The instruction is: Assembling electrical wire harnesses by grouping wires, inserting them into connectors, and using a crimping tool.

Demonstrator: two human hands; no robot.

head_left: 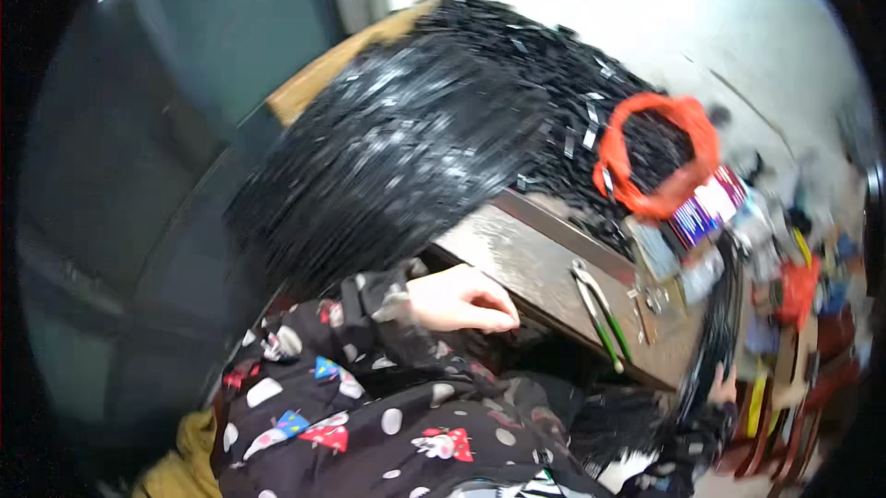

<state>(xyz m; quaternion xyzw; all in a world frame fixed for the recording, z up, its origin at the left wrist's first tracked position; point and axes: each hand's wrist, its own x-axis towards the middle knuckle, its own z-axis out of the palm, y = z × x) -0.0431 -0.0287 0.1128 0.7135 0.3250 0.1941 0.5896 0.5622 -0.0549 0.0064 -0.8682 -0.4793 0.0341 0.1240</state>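
My left hand (461,300) hovers in front of the bench's near edge, its fingers curled in and thumb against them. Whatever may be between those fingertips is hidden. Over at the right, my right hand (724,385) closes around the lower part of a long bundle of thin black strips (718,323). That bundle slopes down across the bench's right end. Nearest to my left hand, a large heap of long, glossy black strips (388,147) covers the bench's left part. Pincers with green handles (602,313) lie on the bare wood between my hands.
Short black pieces (544,60) are piled behind the long strips. An orange-red bag (612,143) with a rolled rim stands open, dark pieces inside. Beside it lies a phone with a lit screen (706,209). Small metal tools (643,309) rest on the wooden bench (517,244). Clutter fills the far right.
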